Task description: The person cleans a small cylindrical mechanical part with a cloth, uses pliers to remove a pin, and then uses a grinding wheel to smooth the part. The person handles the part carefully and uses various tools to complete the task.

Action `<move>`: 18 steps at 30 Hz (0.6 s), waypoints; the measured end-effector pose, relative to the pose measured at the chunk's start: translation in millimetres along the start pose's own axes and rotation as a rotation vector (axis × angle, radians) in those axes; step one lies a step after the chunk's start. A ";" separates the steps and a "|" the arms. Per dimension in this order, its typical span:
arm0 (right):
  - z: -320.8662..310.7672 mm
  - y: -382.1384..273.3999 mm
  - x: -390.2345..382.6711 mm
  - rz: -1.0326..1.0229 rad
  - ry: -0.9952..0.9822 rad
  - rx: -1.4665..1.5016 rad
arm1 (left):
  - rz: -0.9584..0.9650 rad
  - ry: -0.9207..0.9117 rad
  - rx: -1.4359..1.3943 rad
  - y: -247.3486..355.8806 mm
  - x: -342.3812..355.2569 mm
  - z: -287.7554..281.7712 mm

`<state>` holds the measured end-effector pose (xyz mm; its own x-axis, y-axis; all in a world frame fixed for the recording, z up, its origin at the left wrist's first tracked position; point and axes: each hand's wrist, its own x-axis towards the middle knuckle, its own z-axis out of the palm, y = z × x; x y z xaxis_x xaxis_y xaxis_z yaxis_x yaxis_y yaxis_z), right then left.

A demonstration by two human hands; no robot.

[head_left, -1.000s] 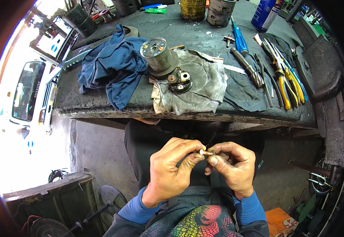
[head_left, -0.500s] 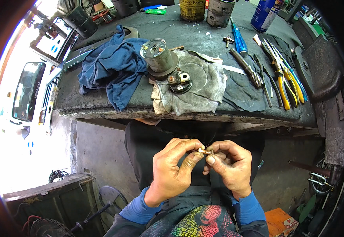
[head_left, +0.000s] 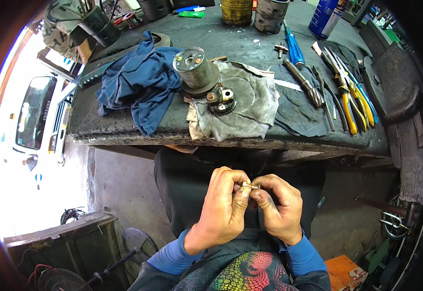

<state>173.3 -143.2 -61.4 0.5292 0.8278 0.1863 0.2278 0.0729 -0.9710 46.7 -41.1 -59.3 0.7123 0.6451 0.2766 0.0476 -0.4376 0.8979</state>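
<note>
Above my lap, my left hand point(head_left: 223, 203) pinches one end of a small brass-coloured bolt-like part point(head_left: 252, 186), and my right hand point(head_left: 277, 208) grips the other end between thumb and finger. In front of me on the dark workbench point(head_left: 168, 136), a metal cylinder point(head_left: 195, 72) and a round fitting with terminals point(head_left: 220, 99) sit on a pale, stained cloth point(head_left: 250, 116). A crumpled blue cloth point(head_left: 138, 82) lies to their left.
Pliers point(head_left: 352, 106), a blue screwdriver point(head_left: 295, 48) and a metal rod point(head_left: 303, 82) lie at the right. Tins point(head_left: 236, 12) and a spray can point(head_left: 325, 19) stand behind. At upper left are a person in camouflage point(head_left: 63, 26) and a white vehicle point(head_left: 34, 111).
Both my hands have drawn slightly toward the middle and up, still holding the small part. A person in camouflage has come into view at the upper left.
</note>
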 end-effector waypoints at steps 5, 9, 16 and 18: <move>3.1 1.7 -6.4 0.112 -0.016 0.039 | -0.027 0.037 0.023 -1.8 -5.8 2.9; 2.6 2.0 -12.2 0.240 0.024 0.205 | -0.013 -0.006 -0.080 -3.2 -4.5 5.2; 6.1 5.4 -21.6 0.205 0.064 -0.019 | -0.059 0.027 -0.129 -10.7 -10.5 7.4; 5.5 6.0 -22.0 0.287 0.074 0.089 | -0.078 0.033 -0.144 -10.0 -11.8 8.9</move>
<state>158.5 -158.0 -72.2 0.6207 0.7789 -0.0898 -0.0102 -0.1065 -0.9943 44.1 -49.8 -74.6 0.6871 0.6945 0.2132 -0.0008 -0.2928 0.9562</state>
